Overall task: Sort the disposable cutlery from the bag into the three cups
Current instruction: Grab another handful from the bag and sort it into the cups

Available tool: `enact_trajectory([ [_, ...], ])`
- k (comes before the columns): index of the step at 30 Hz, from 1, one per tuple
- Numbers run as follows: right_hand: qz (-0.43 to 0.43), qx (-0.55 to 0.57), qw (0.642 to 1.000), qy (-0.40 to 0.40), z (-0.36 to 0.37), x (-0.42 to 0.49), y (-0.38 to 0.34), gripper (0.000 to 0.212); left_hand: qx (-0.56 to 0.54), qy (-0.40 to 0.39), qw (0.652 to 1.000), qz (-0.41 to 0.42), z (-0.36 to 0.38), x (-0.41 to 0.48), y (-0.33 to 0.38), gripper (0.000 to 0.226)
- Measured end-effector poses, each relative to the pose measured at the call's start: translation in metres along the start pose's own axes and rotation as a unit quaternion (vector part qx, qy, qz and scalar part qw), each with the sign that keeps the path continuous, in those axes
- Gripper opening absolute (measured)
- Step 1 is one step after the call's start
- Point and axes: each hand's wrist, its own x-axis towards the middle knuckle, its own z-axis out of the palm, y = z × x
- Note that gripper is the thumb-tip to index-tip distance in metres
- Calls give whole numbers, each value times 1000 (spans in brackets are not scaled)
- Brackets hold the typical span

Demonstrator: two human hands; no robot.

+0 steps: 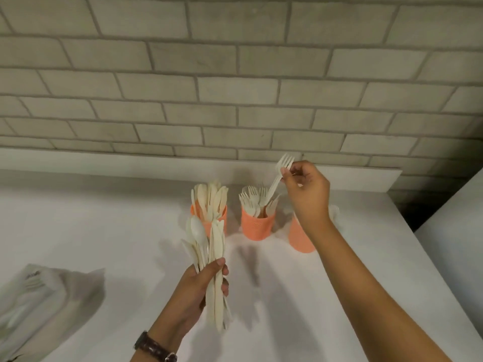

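Plastic fork (279, 176) pinched in right hand (308, 197); left hand (198, 291) grips cutlery bundle (209, 244).

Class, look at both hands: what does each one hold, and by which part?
The right hand pinches one fork by its neck, just below the tines. The left hand grips a bundle of cutlery around the handles.

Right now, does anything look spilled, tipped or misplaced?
Nothing stands out. The three orange plastic cups stand upright: left cup holds knives, middle cup forks, right cup is partly hidden by the arm. The right hand pinches a white plastic fork over the middle cup; the left hand grips a bundle of white cutlery.
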Motion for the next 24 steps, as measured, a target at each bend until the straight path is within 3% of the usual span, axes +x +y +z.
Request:
enact_trajectory([
  [4, -4, -171, 982, -78, 29, -12, 51, 7, -45, -9, 999, 9, -4, 4, 5, 11],
  [6, 7, -301, 945, -125, 31, -20, 65, 14, -40, -21, 999, 8, -7, 7, 5, 14],
  [9, -47, -377, 919, -106, 25, -31, 54, 34, -8, -40, 999, 3, -11, 10, 5, 19],
  [12, -88, -281, 950, -101, 13, -56, 22, 28, 19, -64, 998, 4, -10, 12, 4, 23],
  [14, 6, -124, 979, -162, 6, -80, -1, 13, 24, -77, 997, 9, -6, 13, 4, 25],
  [16, 125, 8, 972, -198, 0, -100, -18, 10, 22, -89, 996, 16, -1, 13, 4, 25],
  [18, 196, 64, 958, -201, -5, -111, -23, 8, 38, -97, 994, 24, 5, 12, 4, 25],
  [24, 253, 110, 940, -199, -14, -120, -26, 7, 121, -84, 986, 83, 17, 5, 1, 35],
])
